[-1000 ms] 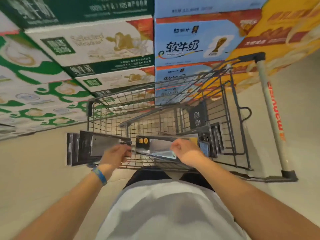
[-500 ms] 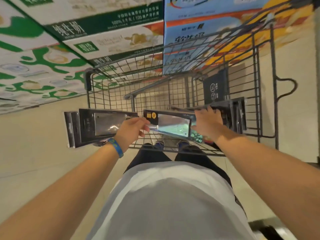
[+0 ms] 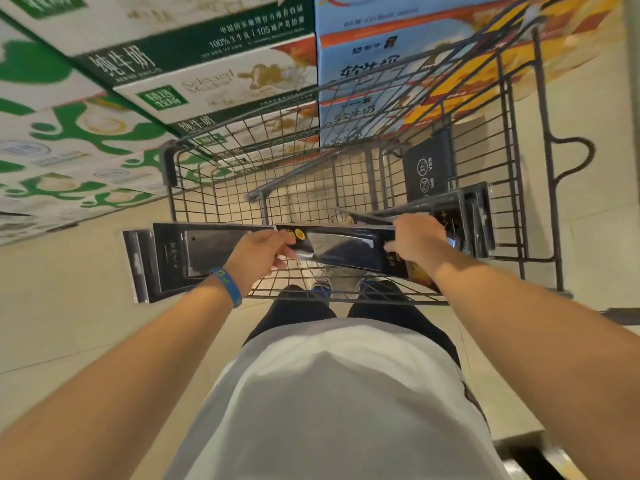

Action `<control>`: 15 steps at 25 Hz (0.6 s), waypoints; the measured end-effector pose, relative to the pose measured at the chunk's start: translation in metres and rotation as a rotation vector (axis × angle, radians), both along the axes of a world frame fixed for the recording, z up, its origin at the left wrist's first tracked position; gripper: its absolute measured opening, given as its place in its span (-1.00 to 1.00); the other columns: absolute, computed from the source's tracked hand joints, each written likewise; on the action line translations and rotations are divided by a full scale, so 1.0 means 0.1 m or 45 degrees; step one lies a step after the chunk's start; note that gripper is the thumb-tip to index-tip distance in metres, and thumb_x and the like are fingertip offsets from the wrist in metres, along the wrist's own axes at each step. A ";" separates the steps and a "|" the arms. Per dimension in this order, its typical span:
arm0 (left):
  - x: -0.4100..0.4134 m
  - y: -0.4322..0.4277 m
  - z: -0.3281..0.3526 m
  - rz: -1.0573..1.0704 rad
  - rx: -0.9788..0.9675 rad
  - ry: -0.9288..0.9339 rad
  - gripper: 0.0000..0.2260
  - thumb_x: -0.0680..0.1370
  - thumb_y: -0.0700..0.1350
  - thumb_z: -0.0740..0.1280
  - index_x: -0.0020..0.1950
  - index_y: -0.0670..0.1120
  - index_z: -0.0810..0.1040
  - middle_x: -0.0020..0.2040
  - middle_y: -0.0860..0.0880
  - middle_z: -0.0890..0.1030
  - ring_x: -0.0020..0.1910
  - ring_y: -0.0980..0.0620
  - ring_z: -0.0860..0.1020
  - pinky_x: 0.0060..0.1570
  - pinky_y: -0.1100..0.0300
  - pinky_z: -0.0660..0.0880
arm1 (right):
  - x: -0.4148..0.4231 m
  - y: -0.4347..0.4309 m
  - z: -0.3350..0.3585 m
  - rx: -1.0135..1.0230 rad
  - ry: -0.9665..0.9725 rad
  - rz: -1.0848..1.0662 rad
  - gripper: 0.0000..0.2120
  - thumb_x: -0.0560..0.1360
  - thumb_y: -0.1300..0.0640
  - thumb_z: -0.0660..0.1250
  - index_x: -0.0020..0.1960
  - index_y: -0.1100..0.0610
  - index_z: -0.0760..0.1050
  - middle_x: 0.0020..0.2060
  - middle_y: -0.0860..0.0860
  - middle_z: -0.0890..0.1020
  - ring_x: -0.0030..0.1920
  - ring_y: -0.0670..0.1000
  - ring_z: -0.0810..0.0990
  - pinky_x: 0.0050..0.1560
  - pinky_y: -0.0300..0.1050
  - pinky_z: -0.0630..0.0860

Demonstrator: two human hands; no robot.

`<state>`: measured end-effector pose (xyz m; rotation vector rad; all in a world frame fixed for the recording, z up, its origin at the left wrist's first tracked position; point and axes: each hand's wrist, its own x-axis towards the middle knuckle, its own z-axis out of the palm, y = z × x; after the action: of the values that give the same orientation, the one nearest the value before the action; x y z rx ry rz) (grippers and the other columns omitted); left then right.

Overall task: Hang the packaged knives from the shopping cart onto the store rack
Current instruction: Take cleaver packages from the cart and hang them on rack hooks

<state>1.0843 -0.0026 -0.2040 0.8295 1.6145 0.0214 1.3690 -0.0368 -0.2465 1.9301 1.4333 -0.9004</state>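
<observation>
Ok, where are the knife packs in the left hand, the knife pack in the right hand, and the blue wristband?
left-hand knife packs (image 3: pixel 204 251): head view, clear window of the top pack.
right-hand knife pack (image 3: pixel 346 251): head view, shiny window in its middle.
blue wristband (image 3: pixel 227 285): head view, the band's outer face.

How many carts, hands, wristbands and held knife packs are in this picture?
Grey wire shopping cart: 1
Bare hands: 2, left hand, right hand
Blue wristband: 1
Black packaged knives held: 3 showing
Total: 7
</observation>
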 end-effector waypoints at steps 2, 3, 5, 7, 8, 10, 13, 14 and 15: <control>-0.02 0.01 0.03 -0.029 0.017 -0.009 -0.77 0.66 -0.03 0.23 -0.05 -0.04 0.65 -0.36 0.08 0.68 -0.53 0.22 0.50 -0.54 0.40 0.37 | 0.14 0.08 0.05 -0.041 0.065 -0.113 -0.60 0.52 -0.16 0.45 0.15 0.15 0.58 -0.13 0.04 0.60 -0.22 0.01 0.56 -0.32 -0.17 0.41; -0.05 0.01 0.04 -0.034 0.030 -0.010 -0.77 0.66 -0.03 0.23 -0.05 -0.04 0.65 -0.35 0.08 0.68 -0.53 0.22 0.51 -0.55 0.41 0.37 | 0.17 0.12 0.09 -0.043 0.121 -0.165 -0.65 0.53 -0.13 0.45 0.09 0.15 0.58 -0.15 0.04 0.59 -0.25 0.00 0.53 -0.38 -0.18 0.33; -0.10 -0.01 0.05 -0.036 0.039 -0.010 -0.79 0.65 -0.05 0.24 -0.03 -0.05 0.65 -0.35 0.07 0.68 -0.54 0.22 0.51 -0.56 0.41 0.36 | 0.16 0.17 0.21 0.010 0.277 -0.205 -0.76 0.55 -0.03 0.43 -0.05 0.16 0.57 -0.14 0.09 0.63 -0.25 0.01 0.55 -0.37 -0.17 0.32; -0.16 -0.05 0.06 -0.049 0.051 0.003 -0.82 0.64 -0.08 0.26 0.04 -0.10 0.65 -0.32 0.05 0.69 -0.52 0.20 0.53 -0.55 0.40 0.38 | 0.03 0.22 0.38 0.137 0.434 -0.125 -0.80 0.56 0.06 0.40 -0.10 0.20 0.59 -0.17 0.12 0.64 -0.21 0.08 0.59 -0.28 -0.12 0.41; -0.19 -0.04 0.07 -0.109 0.098 0.046 -0.84 0.63 -0.08 0.29 0.07 -0.10 0.63 -0.26 0.04 0.70 -0.47 0.17 0.55 -0.53 0.38 0.42 | -0.06 0.26 0.48 0.182 0.482 -0.062 -0.80 0.56 0.09 0.39 -0.15 0.21 0.57 -0.21 0.11 0.61 -0.18 0.12 0.58 -0.26 -0.09 0.42; -0.21 0.06 0.11 -0.375 0.308 0.195 -0.81 0.59 -0.02 0.34 0.18 -0.02 0.57 -0.03 0.04 0.67 -0.26 0.10 0.61 -0.38 0.29 0.51 | -0.21 0.39 0.71 0.193 0.505 0.028 -0.75 0.55 0.13 0.36 -0.26 0.19 0.45 -0.31 0.08 0.51 -0.22 0.14 0.53 -0.33 -0.09 0.35; -0.12 0.44 0.29 -0.601 0.580 0.274 -0.55 0.52 0.08 0.42 0.38 0.03 0.45 0.21 0.06 0.56 0.08 0.02 0.59 -0.03 0.16 0.53 | -0.34 0.67 1.15 0.109 0.419 0.205 -0.79 0.57 0.08 0.34 -0.16 0.20 0.49 -0.25 0.10 0.52 -0.24 0.14 0.51 -0.28 -0.05 0.40; -0.08 0.59 0.36 -0.640 0.610 0.236 -0.49 0.50 0.10 0.45 0.40 0.03 0.43 0.25 0.04 0.55 0.15 0.01 0.57 0.05 0.15 0.50 | -0.36 0.76 1.32 0.075 0.392 0.270 -0.80 0.57 0.07 0.34 -0.14 0.19 0.50 -0.25 0.08 0.51 -0.26 0.12 0.49 -0.30 -0.06 0.38; -0.04 0.73 0.46 -0.704 0.610 0.166 -0.42 0.47 0.14 0.48 0.43 0.03 0.40 0.30 0.03 0.52 0.23 0.00 0.53 0.14 0.14 0.47 | -0.36 0.85 1.52 0.065 0.375 0.328 -0.80 0.57 0.06 0.35 -0.15 0.17 0.49 -0.27 0.06 0.50 -0.30 0.09 0.47 -0.34 -0.10 0.35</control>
<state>1.0802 0.0703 -0.1581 1.6575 1.4677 -0.0411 1.3327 0.0480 -0.0940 1.6460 1.8412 -1.0641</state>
